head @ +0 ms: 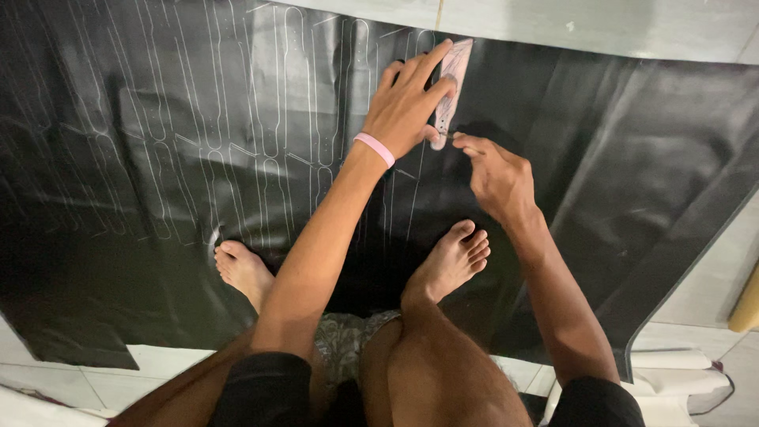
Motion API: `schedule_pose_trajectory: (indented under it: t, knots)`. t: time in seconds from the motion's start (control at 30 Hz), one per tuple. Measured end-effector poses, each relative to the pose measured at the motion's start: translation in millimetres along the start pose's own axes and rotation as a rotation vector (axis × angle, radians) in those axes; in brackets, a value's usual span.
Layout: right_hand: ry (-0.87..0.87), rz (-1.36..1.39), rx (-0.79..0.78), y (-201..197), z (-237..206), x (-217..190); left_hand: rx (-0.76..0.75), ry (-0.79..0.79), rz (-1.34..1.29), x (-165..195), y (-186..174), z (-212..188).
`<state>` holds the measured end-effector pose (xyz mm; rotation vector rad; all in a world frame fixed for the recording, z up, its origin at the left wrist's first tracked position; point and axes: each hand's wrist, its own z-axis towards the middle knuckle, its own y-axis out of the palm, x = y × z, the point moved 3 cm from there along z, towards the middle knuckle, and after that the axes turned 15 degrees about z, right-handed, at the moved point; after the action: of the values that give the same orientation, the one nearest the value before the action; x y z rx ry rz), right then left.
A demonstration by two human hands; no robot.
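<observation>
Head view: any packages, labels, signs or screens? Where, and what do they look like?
No packages, signs or screens.
Closest to a label: pink template, a narrow elongated card with faint markings, lying on the black sheet at top centre, pressed down by the left hand; the right hand is at its lower end.
White outlines of the same shape fill the sheet's left part.

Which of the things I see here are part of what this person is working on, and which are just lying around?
In use:
- black sheet marked with rows of traced outlines
- pale template, pressed flat by the left hand
- right hand, pinching something thin at the template's lower end; too small to identify

Lying about:
- white rolled material at lower right
- tan object at the right edge
- tiled floor
</observation>
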<state>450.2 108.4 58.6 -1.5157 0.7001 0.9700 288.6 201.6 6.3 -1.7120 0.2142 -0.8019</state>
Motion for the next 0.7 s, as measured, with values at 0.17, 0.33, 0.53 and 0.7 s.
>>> schedule_pose_trajectory:
  t: [0.17, 0.33, 0.53, 0.7]
  knots:
    - [0.040, 0.064, 0.046, -5.8, 6.4, -3.0, 0.013, 0.006, 0.014, 0.2, 2.5, 2.0]
    - [0.040, 0.087, 0.050, -7.2, 13.1, -1.1, 0.025, 0.030, 0.020, 1.8, 0.9, 2.6]
    - [-0.055, 0.086, 0.179, -19.7, -4.2, 13.9, 0.142, -0.051, -0.033, 7.8, -14.3, 18.6]
    - [0.036, 0.166, 0.488, -42.2, -38.3, 40.3, 0.088, -0.150, -0.565, 31.1, -12.7, 9.9]
